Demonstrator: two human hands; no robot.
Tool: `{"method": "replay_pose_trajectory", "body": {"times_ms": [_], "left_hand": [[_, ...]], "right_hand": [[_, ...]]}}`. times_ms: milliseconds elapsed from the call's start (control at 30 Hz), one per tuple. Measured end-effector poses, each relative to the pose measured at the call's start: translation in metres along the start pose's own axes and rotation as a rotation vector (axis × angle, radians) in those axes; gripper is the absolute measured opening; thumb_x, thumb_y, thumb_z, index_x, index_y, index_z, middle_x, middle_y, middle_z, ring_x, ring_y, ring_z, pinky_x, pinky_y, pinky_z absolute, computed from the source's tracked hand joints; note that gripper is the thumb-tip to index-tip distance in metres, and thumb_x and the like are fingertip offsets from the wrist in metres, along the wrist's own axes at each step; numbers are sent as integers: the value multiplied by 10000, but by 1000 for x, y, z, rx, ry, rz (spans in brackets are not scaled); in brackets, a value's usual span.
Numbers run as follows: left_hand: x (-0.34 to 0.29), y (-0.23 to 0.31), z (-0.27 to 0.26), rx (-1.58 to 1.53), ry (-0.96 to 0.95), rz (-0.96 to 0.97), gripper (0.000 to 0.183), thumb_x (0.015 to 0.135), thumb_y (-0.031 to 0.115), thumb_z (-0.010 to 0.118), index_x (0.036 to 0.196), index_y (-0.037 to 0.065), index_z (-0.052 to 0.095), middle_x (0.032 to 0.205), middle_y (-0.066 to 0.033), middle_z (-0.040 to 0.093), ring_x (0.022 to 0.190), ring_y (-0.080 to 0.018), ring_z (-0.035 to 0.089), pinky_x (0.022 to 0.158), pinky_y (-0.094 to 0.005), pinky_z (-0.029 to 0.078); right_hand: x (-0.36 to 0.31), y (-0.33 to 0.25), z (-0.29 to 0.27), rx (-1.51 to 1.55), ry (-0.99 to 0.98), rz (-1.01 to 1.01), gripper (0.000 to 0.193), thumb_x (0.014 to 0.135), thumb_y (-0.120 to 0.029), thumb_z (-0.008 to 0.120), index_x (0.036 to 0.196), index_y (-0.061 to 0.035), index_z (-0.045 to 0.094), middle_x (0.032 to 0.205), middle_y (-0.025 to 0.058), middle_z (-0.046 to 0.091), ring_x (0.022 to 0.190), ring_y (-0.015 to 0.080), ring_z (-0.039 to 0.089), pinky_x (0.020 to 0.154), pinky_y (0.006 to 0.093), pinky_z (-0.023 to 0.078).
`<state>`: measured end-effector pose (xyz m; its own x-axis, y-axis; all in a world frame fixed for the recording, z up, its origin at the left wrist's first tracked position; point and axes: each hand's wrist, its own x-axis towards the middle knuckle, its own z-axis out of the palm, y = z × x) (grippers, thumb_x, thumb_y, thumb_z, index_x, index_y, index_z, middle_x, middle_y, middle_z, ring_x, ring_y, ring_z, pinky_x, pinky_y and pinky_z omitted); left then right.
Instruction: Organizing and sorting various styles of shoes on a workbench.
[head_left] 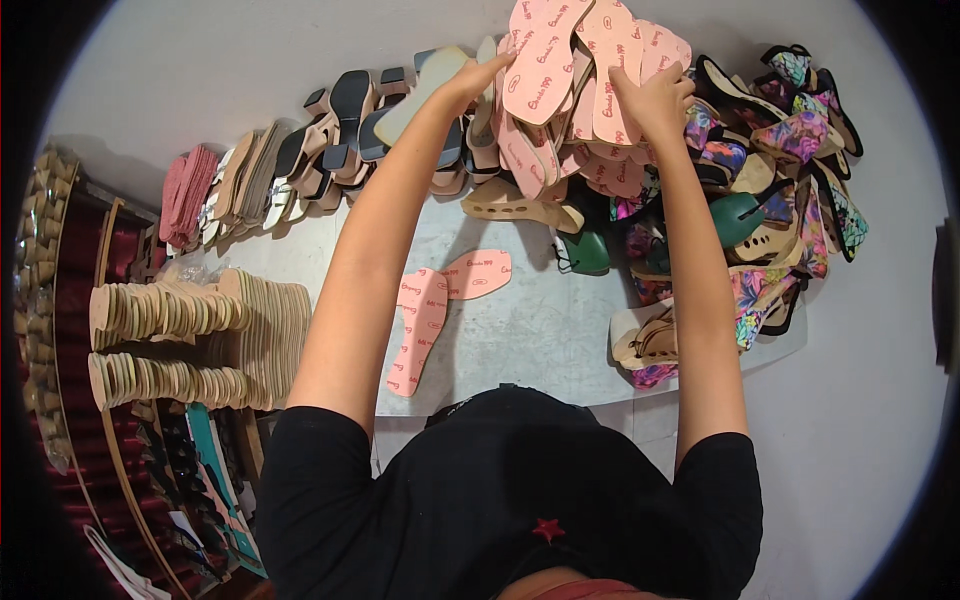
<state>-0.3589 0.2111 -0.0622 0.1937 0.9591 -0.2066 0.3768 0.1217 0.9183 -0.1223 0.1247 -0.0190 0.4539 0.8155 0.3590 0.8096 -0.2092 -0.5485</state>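
Observation:
At the far edge of the table, my left hand (478, 80) grips the left side of a loose stack of pink printed insoles (545, 70), its fingertips partly hidden. My right hand (655, 102) is closed on the right side of the same stack, thumb across an upper insole and fingers curled at the edge. More pink insoles (525, 160) hang or lie underneath. Nearer to me, one pink insole (425, 330) and another pink insole (480, 274) lie overlapping on the pale table (520, 345).
To the right is a heap of floral-patterned sandals (790, 135) with a green sandal strap (735, 220). Heeled black soles (350, 100) line the back left, beside stacked red insoles (187, 195). Rows of beige soles (270, 330) stand at the left, near a shelf (110, 240).

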Motion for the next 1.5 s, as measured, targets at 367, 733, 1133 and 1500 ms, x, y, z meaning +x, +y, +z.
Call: {"method": "replay_pose_trajectory", "body": {"times_ms": [367,733,1133,1500], "left_hand": [[-36,-16,-26,-121,-42,9,717,748,466,589,1299,82,340,1291,-178,354,1145,-300,406,931,-426,351],[-63,-122,-59,734,506,79,589,649,242,666,1201,196,466,1219,-121,441,1189,-320,343,925,-483,308],[-266,-241,-12,279,591,-182,544,636,306,710,1062,48,493,982,-166,477,966,-325,435,837,-406,365],[-383,-276,22,548,256,-279,693,453,298,742,1053,46,505,986,-200,513,910,-352,501,785,-413,439]], "right_hand": [[-29,-25,-5,-125,113,-97,909,676,-506,614,1277,72,253,1257,317,255,1187,436,243,962,522,234],[-202,-24,37,576,-449,-343,283,696,-197,621,899,-16,544,811,129,584,704,268,575,644,358,462],[-284,26,134,177,-718,-779,624,590,-163,712,1141,-24,451,1243,164,419,1145,307,390,875,432,381],[-293,13,131,-113,-771,-890,815,437,-284,775,1100,62,451,980,181,454,971,321,439,782,399,416]]}}
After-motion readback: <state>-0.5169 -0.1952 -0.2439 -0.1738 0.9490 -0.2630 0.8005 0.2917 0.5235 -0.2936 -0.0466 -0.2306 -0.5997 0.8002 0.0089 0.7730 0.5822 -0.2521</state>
